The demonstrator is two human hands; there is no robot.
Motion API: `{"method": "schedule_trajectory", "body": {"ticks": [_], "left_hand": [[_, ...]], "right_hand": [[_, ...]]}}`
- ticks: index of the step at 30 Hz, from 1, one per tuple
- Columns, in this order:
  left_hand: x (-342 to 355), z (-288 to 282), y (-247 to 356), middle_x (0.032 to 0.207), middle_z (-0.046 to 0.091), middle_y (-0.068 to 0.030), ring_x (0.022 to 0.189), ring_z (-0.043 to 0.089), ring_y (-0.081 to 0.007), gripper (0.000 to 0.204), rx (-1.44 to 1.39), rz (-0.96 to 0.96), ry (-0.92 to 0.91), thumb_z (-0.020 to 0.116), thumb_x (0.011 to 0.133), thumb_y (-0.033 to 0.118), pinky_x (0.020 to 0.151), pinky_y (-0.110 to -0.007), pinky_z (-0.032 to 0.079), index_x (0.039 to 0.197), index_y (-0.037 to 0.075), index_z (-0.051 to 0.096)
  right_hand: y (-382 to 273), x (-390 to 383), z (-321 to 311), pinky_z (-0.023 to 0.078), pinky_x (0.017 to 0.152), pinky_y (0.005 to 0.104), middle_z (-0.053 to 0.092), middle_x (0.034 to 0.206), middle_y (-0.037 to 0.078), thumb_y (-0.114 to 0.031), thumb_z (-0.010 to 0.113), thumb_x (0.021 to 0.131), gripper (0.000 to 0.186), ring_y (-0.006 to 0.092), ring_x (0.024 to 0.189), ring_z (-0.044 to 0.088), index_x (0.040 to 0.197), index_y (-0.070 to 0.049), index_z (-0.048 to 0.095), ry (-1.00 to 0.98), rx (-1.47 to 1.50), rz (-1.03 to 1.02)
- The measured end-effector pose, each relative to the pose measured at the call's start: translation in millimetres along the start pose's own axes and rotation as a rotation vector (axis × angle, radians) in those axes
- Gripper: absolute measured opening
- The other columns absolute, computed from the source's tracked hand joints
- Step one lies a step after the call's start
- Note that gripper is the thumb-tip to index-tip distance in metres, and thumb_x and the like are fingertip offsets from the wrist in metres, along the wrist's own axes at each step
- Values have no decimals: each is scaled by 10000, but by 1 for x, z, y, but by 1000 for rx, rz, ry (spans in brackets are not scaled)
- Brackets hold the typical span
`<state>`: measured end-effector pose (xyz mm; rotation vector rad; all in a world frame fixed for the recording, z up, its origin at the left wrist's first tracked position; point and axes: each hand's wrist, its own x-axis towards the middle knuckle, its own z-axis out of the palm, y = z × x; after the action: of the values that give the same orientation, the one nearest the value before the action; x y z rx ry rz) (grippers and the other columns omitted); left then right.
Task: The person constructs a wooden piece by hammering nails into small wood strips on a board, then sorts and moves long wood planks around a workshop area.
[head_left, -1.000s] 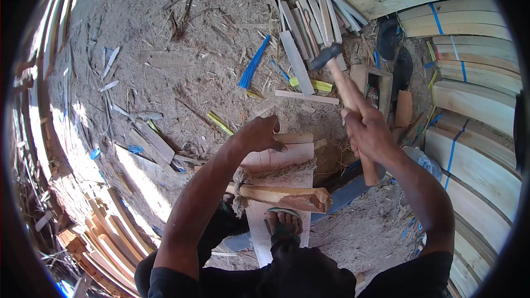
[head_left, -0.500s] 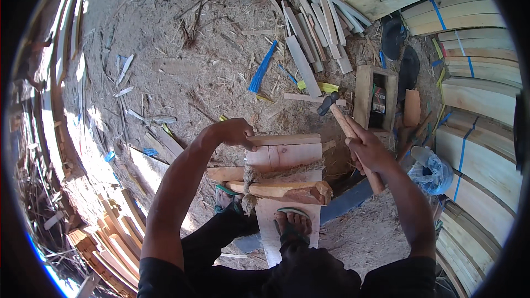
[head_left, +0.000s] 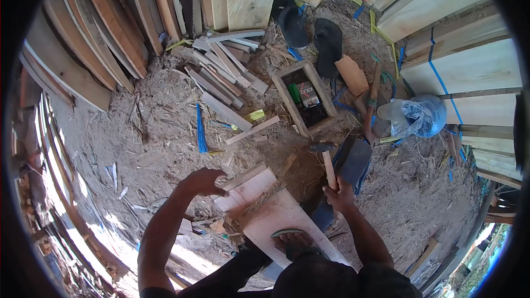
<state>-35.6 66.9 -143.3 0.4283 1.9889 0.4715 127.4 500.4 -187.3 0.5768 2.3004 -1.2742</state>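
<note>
My right hand (head_left: 338, 196) is closed around the wooden handle of a hammer (head_left: 329, 171). Its dark head points away from me, beyond the right side of a pale plank (head_left: 281, 215). At the plank's far left end, my left hand (head_left: 205, 182) is held with thumb and fingers apart, beside a narrow wooden strip (head_left: 243, 181) set across that end. Whether the thumb touches the wood I cannot tell. My foot in a green sandal (head_left: 292, 240) presses on the plank. Some frayed fibre (head_left: 259, 198) lies on the wood near the strip.
Beyond the hammer sits an open wooden box (head_left: 287, 99) holding small packages. Several offcuts (head_left: 221, 72) are heaped to its left. A container in clear plastic (head_left: 425, 116) stands right, before strapped boards (head_left: 441, 72). A dark slab (head_left: 353, 160) lies beside the plank.
The view has swung right. My left hand has opened at the strip's end, and the hammer has come down lower. The rough wood piece that crossed the plank is off it.
</note>
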Motion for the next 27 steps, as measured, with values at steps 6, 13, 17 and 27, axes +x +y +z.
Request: {"method": "schedule_trajectory", "body": {"ticks": [6,13,17,27], "left_hand": [[153,-93,161,841,634,-98,781,645,-298,93,192,664,576,698,803,133,718,-421,524,869,69,690],[263,-47,219,874,692,-148,848,700,-308,131,874,436,340,593,799,120,700,-418,567,785,62,710],[261,-33,210,830,696,-159,801,707,-318,142,1023,377,281,611,788,121,682,-434,569,794,60,739],[293,-50,171,733,693,-141,747,696,-300,89,1146,577,276,682,685,151,696,-443,546,698,86,741]], "right_hand": [[-24,1,25,460,421,290,536,597,37,-25,653,872,171,117,452,566,910,-9,487,285,651,86],[-11,-4,16,499,466,353,578,584,83,-163,694,873,258,184,497,651,927,-32,478,303,497,148],[2,-6,9,496,558,433,638,663,174,-210,683,868,313,345,612,675,1033,-29,488,291,326,-28],[-10,-7,-9,518,563,410,633,670,162,-187,659,866,300,291,597,680,1067,-18,513,229,460,5]]}}
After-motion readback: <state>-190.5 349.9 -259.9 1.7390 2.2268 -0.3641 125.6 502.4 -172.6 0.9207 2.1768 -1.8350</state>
